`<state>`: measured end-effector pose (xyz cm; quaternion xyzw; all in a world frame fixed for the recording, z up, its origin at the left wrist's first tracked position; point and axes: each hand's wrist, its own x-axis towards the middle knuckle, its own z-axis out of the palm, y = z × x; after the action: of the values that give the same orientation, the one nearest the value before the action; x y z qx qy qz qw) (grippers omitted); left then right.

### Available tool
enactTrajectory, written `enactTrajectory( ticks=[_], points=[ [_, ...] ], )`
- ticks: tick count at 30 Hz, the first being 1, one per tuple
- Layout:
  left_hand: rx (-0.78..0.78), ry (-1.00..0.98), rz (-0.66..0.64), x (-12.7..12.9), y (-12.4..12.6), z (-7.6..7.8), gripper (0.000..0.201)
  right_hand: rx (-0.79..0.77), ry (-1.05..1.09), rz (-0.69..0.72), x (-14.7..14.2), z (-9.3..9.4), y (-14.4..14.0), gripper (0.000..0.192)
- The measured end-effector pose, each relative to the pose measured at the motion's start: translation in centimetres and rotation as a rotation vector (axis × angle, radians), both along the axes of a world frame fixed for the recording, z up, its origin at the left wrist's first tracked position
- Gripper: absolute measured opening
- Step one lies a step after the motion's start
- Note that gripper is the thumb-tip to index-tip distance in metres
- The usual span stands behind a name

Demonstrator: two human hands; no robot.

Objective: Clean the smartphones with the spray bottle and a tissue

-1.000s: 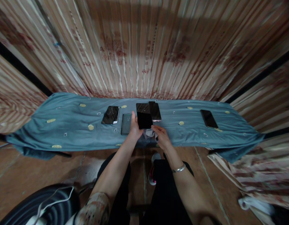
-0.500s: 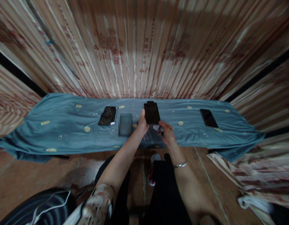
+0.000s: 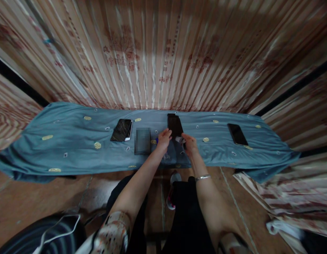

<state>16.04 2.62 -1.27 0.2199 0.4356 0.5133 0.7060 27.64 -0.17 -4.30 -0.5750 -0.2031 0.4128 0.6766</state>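
Observation:
My left hand [image 3: 164,139] is closed at the lower left edge of a dark, flat phone [image 3: 175,127], its fingertips pinched together there. My right hand [image 3: 190,144] is closed at the phone's lower right corner. Between its fingers shows a small pale, crumpled piece [image 3: 180,140], possibly a cloth or wipe. Behind the phone's top edge, another dark edge [image 3: 171,115] sticks out; what it belongs to is mostly hidden. Left of my hands lies a dark rectangular item [image 3: 142,141], its surface blurred by pixels.
A blue patterned cloth [image 3: 76,148] covers the long table. Toward its left lies a black phone [image 3: 121,130] on top of a white-edged one [image 3: 129,134]. Another black phone [image 3: 237,134] lies at the right. Pleated curtains [image 3: 153,53] hang behind; a black round stool [image 3: 60,236] stands lower left.
The phone in my hands has tilted and now looks narrower. My left hand has slid down from its left side to the lower left edge. My right hand stays near the lower right corner.

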Motion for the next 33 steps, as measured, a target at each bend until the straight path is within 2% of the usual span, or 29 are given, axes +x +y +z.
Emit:
enactTrajectory(
  ticks=[7,11,17,24,29,33],
  points=[
    [-0.011,0.003,0.02,-0.2,0.1,0.2,0.01,0.009,-0.021,0.028,0.0,0.0,0.1,0.024],
    [-0.02,-0.032,0.057,-1.4,0.0,0.4,0.01,0.017,-0.027,0.054,-1.1,0.4,-0.1,0.027],
    [0.01,-0.028,0.049,-5.2,-0.3,1.1,0.008,0.046,-0.004,0.132,-4.2,1.2,-1.5,0.032],
    [0.047,0.037,-0.01,-10.3,-1.2,1.4,0.011,0.044,-0.019,0.295,-7.6,1.8,-3.8,0.034],
    [0.04,0.123,0.033,-13.7,-2.0,1.6,0.012,0.031,-0.008,0.383,-10.6,2.2,-4.6,0.035],
    [0.021,0.187,0.072,-15.5,-2.4,1.4,0.013,0.022,-0.021,0.432,-12.3,1.8,-4.9,0.037]
  ],
)
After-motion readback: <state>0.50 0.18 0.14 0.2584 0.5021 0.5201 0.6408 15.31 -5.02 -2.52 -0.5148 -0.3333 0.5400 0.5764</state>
